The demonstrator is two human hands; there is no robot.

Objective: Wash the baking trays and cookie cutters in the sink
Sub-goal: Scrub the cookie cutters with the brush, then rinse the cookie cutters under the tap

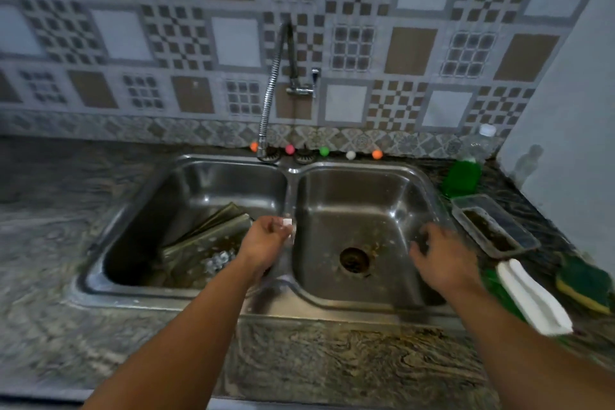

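Pinching a small white object [287,222], the left hand [266,240] hovers at the centre of the frame, over the ridge that divides the double sink [293,173]. Blur hides what the object is; it may be a cookie cutter, but that is a guess. The grip is fingers and thumb curled around it. The right hand [444,258], right of centre, hangs over the right basin with fingers loosely curled, grasping nothing.

Just left of the left hand, in the left basin, the baking trays [206,233] lean tilted against one another, and a cluster of shiny metal pieces [218,260], likely cookie cutters, lies beside them on the basin floor. The right basin holds only its drain [354,260] and some brownish specks.

Above, at upper centre, a flexible tap [271,93] curves down from the tiled wall toward the sink's back rim; no running water can be made out. Along the back rim sit small coloured balls [324,151].

On the counter [50,243] at the right of the frame stand a bottle of green liquid [466,173], a clear container [492,226], a white-handled brush [532,296] and a green and yellow sponge [585,283].

Washing seems to be at its start: the trays look unwashed. The next move probably calls for the free right hand to reach right for the sponge or soap, or up for the tap, while the left hand keeps its piece over the basin.
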